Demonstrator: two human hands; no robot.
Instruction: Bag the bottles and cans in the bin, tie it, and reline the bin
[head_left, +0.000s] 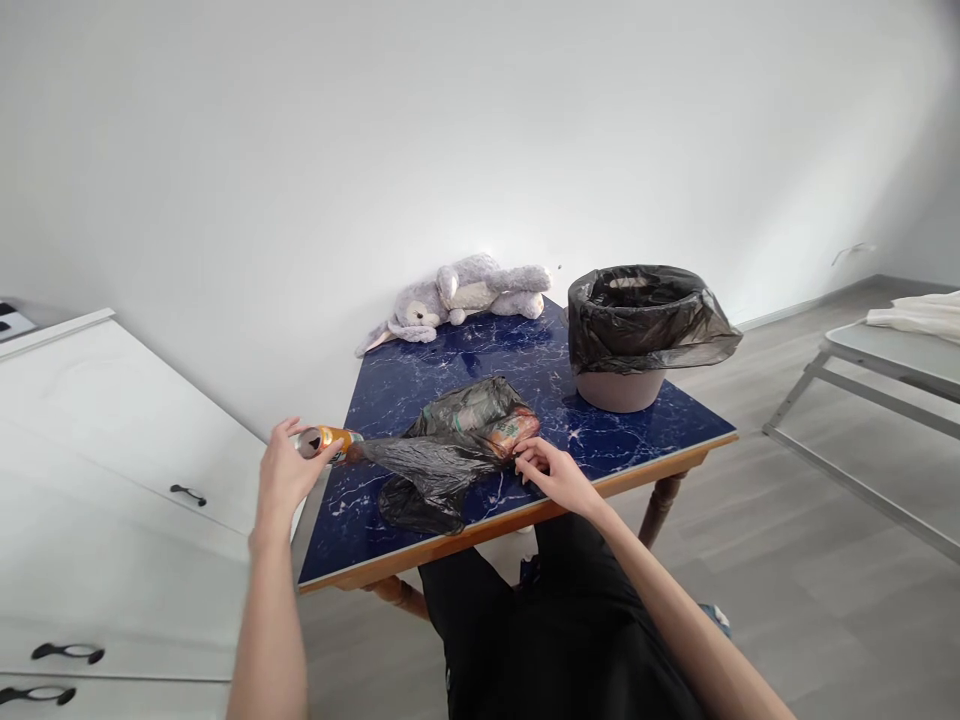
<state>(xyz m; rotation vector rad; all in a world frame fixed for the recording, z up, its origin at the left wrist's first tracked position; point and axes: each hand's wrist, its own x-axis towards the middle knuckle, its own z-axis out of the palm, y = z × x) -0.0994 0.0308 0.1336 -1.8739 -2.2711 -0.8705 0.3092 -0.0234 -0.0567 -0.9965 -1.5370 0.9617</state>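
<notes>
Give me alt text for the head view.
The left hand holds an orange cylindrical can at the left end of a black plastic bag on a blue marble-patterned table; the right hand is at the bag's right end. Behind lies a grey plush rabbit; a round pinkish bin with a black plastic liner stands at right.

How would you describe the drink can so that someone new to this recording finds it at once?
Start at the blue marbled table and go to its left edge. There, the left hand holds the orange drink can, its end turned to the left. Its bright orange side and rigid round shape set it apart from the crumpled black plastic bag beside it.
</notes>
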